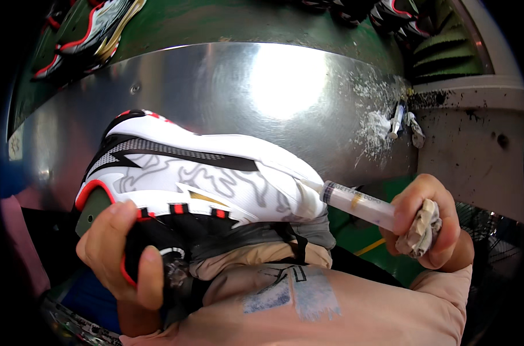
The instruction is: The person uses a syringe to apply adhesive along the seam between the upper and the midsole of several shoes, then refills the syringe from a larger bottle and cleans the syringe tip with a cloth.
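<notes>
A white sneaker [198,173] with black, red and gold trim lies on its side in front of me, toe to the right. My left hand [120,251] grips it at the collar and tongue, fingers and thumb closed round the opening. In my right hand [432,230] is a clear plastic syringe [360,205] with pale contents, pointing left. Its tip meets the sneaker's toe near the sole edge, though I cannot tell whether anything comes out. A crumpled, stained cloth [421,230] is bunched in the same hand.
Beyond the sneaker runs a shiny metal ledge [198,86]. White residue [372,124], a second syringe [397,120] and a crumpled scrap [415,130] sit at its right end. Further back, a green belt surface [216,23] carries more sneakers [94,32]. A grey metal housing [475,138] stands right.
</notes>
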The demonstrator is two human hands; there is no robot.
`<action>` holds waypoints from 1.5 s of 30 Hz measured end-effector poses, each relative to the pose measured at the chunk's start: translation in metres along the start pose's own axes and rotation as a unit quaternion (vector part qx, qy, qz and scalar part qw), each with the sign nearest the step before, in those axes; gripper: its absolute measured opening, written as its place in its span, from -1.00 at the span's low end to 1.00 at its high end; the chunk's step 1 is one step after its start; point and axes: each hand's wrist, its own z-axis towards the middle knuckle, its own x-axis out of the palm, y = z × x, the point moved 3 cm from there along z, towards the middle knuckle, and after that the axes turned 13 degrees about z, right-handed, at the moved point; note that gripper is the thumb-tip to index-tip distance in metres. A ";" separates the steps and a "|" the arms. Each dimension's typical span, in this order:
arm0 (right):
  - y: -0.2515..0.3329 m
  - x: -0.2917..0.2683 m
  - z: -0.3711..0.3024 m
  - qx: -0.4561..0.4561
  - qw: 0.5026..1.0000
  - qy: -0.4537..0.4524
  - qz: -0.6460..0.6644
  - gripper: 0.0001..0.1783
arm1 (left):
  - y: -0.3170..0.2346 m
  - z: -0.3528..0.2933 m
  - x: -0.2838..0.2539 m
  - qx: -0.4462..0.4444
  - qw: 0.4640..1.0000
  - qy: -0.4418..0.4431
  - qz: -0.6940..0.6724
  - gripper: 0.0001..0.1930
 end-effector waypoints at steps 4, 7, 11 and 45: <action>-0.023 -0.004 0.006 -0.048 0.997 0.000 0.063 -0.22 | 0.018 0.021 -0.024 0.039 0.995 0.070 0.064 -0.77; -0.048 -0.005 0.009 -0.088 0.979 -0.011 0.182 -0.26 | 0.032 0.051 -0.032 0.139 0.983 0.095 0.068 -0.48; -0.074 -0.002 0.020 -0.124 0.940 -0.051 0.313 -0.32 | 0.045 0.105 -0.019 0.264 0.951 0.148 0.065 -0.34; -0.068 -0.095 0.034 -0.174 0.939 -0.295 0.029 -0.67 | 0.188 0.056 0.109 -0.380 0.923 -0.051 -0.019 -0.52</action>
